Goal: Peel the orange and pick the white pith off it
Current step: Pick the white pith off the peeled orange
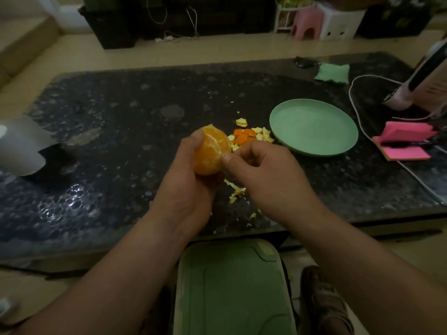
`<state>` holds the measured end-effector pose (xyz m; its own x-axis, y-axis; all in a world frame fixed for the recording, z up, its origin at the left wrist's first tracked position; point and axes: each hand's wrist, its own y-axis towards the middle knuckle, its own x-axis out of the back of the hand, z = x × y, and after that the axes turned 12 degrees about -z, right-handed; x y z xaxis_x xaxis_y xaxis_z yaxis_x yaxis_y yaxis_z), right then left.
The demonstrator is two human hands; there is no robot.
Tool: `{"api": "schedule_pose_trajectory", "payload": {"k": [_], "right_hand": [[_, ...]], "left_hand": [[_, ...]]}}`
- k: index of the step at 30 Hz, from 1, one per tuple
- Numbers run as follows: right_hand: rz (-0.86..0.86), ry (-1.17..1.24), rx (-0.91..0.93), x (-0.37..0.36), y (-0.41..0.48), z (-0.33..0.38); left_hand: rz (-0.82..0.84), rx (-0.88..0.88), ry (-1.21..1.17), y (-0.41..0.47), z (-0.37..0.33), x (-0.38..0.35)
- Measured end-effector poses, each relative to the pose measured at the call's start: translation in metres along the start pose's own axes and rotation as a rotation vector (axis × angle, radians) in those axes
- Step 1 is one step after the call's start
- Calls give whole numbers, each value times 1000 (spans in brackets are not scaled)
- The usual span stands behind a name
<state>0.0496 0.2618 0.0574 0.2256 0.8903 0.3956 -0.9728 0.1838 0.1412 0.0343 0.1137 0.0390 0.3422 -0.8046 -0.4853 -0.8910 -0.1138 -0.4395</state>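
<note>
We cradle the orange (211,151) in our left hand (186,180), rind off. Our right hand (261,170) pinches pith at its side. Peel scraps (249,136) lie just beyond; white strands remain.

Bare dark stone tabletop (121,112) is stretching leftward; peel scraps (249,136), a green plate (314,128) and a white cable (358,118) are crowding the right.

The table (121,112) looks like dark speckled stone, polished and glossy. The plate (312,126) seems smooth pale-green plastic with a soft sheen. Left of the plate, the peeled orange (211,151) is matt, veined with stringy pith. Beyond the plate lies soft green cloth (332,73), and right of it matt pink paper notes (406,139).
</note>
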Motion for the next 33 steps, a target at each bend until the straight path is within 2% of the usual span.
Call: {"api": "schedule_pose_trajectory", "payload": {"k": [8,12,16,18,20,23,26,33], "right_hand": [[-8,-5,30,-2,0,-4],[-3,-68,53,1,3,-9],[-93,-226,140,12,10,-15],[-41,-357,159,16,16,-21],[95,-440,145,17,19,-24],[202,-214,160,11,17,-17],[174,-87,197,5,17,-18],[135,140,25,19,28,-17]], "left_hand": [[-13,-52,9,-5,-2,-6],[23,8,-35,-4,-3,-6],[-67,113,-69,0,-4,-1],[-133,180,-73,1,-4,2],[-168,232,-92,2,-4,4],[-121,300,-47,0,-3,6],[-12,340,29,-2,-2,7],[156,411,111,-8,-13,6]]}}
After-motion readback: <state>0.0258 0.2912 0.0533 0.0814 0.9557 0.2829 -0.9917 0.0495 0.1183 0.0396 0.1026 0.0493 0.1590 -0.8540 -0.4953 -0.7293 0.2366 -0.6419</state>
